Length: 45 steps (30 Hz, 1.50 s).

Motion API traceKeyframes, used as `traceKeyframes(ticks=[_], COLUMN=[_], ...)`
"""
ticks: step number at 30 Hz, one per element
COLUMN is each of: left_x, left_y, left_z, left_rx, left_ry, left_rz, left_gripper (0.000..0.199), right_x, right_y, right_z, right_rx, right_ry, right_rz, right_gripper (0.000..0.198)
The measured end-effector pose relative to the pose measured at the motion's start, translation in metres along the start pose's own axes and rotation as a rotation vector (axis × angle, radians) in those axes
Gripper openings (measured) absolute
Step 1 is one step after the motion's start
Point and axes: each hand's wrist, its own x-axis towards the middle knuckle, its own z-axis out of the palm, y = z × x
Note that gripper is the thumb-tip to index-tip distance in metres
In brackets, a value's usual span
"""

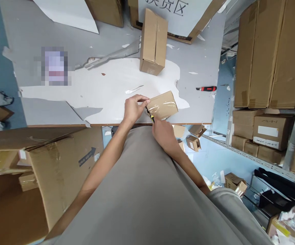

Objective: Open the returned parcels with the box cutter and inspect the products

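Observation:
A small cardboard box [164, 103] with shiny clear tape lies tilted near the table's front edge. My left hand [133, 108] pinches its left corner between thumb and fingers. In my right hand [164, 133] is a yellow-and-black utility knife [152, 118], its front end against the left end of the box. My right fingers wrap round the handle and hide most of it. Beyond the small box stands a taller closed cardboard box [154, 42]. A red-and-black utility knife [208, 88] lies on the table to the right.
The table [122, 112] has a torn grey covering over white. A thin clear scrap [134, 90] lies on it, and a blurred-out item [54, 66] sits at left. A large open carton [68, 166] stands at front left. Shelves with cartons [270, 58] rise at right; small boxes [193, 143] lie below.

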Motion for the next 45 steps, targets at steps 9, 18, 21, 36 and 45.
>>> traceKeyframes(ticks=[9,18,21,36,45], left_x=[-0.002,-0.027,-0.025,-0.020,-0.024], left_y=[-0.008,-0.021,-0.016,-0.036,-0.032], left_z=[0.006,0.041,0.039,0.005,0.010], left_rx=[0.001,-0.160,-0.129,-0.024,0.004], left_ry=[0.080,0.101,0.093,0.345,0.372], left_rz=[-0.023,-0.127,-0.142,-0.131,-0.112], left_gripper=[0.022,0.071,0.082,0.074,0.073], right_x=[-0.013,0.064,0.063,0.062,0.042], right_y=[0.047,0.115,0.099,0.071,0.050], right_z=[0.012,0.042,0.044,0.026,0.008], right_rx=[0.167,0.660,0.609,0.624,0.289], right_ry=[0.176,0.448,0.392,0.217,0.172], right_rz=[-0.055,0.111,0.077,-0.137,-0.001], right_gripper=[0.047,0.053,0.054,0.046,0.057])
